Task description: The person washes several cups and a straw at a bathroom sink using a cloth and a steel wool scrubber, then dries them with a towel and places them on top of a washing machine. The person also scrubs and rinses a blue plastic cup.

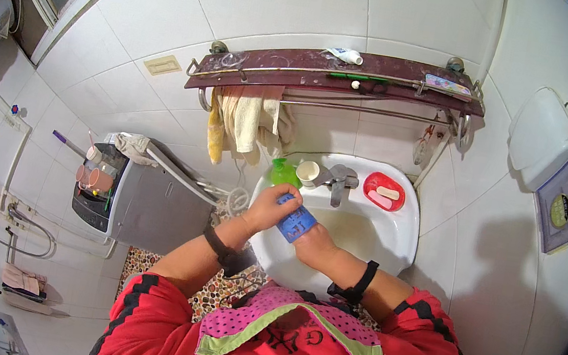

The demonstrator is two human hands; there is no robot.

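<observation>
Over the front left part of the white sink (404, 232) I hold a small blue packet-like thing (297, 224) with pale printing. My left hand (272, 207) is closed round its upper left end, the thumb lying along its top. At its lower right end is my right hand (316, 247), closed against it, with most fingers hidden behind the blue thing. Just beyond my hands a green bottle (286, 173) and a pale cup (307, 173) stand on the sink's back rim, beside the grey tap (339, 182).
A red soap dish (372, 195) with two bars sits at the sink's back right. Above hangs a dark red shelf (278, 70) with a tube (346, 55) on it and cloths (245, 117) below. Left stands a grey washing machine (162, 203) with cups on top.
</observation>
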